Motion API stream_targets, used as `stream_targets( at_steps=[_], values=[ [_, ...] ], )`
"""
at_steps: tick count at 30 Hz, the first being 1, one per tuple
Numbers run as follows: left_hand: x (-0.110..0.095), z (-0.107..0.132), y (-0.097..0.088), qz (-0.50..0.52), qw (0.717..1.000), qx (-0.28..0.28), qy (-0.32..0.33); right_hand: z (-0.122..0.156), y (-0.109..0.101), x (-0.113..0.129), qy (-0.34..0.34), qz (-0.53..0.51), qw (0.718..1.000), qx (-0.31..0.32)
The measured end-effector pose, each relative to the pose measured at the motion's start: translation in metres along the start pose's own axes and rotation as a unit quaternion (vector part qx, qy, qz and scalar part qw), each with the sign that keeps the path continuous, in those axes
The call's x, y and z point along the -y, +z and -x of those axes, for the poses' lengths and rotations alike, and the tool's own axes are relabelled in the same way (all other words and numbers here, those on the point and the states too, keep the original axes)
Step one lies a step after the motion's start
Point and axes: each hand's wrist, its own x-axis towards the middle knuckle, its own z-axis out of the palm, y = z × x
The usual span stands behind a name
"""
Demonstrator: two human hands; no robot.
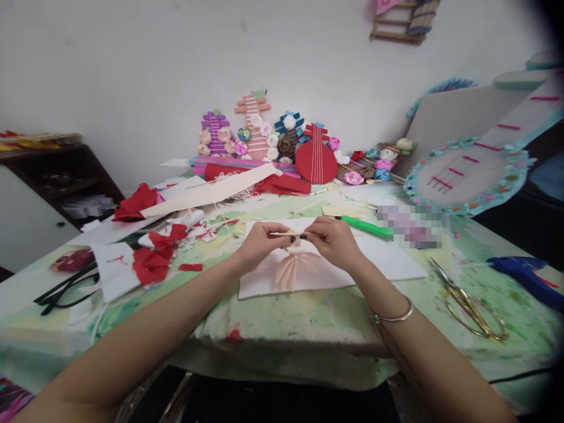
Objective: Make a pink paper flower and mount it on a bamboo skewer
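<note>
Over a white board (259, 282), my left hand (267, 244) and my right hand (328, 238) meet with thumbs nearly touching. Both pinch a thin pale stick (282, 234), which lies level between the fingertips. Pleated peach paper (288, 271) fans out just below the fingers; whether it is fixed to the stick I cannot tell. A bright green craft knife (368, 227) lies right beside my right hand. Gold-handled scissors (469, 305) rest open on the table, to the right of my right forearm.
Red paper scraps (154, 258) and black-framed glasses (73, 288) lie to the left. A blue glue gun (526, 276) sits at the right edge. Decorated instrument models, one a red lute (316, 158), stand along the wall. A large light-blue lute (467, 176) leans at right.
</note>
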Motion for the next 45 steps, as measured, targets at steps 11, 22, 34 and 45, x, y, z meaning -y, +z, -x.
stream_targets(
  at_steps=[11, 22, 34, 45],
  values=[
    [-0.0003, 0.0004, -0.0016, 0.006, 1.000, 0.009, 0.005, 0.0016, 0.0006, 0.0031, 0.012, -0.034, 0.999, 0.029],
    [0.0011, 0.0000, -0.0002, 0.031, 0.999, 0.005, -0.004, 0.0021, 0.0001, 0.0005, -0.021, -0.090, 0.995, 0.023],
    [0.0028, -0.0005, 0.0008, 0.056, 0.998, -0.001, 0.020, 0.0023, 0.0030, 0.0026, -0.005, -0.154, 0.988, -0.016],
    [-0.0026, 0.0030, 0.0010, -0.037, 0.996, -0.015, 0.077, 0.0024, 0.0037, 0.0081, 0.031, -0.130, 0.990, -0.053]
  ],
)
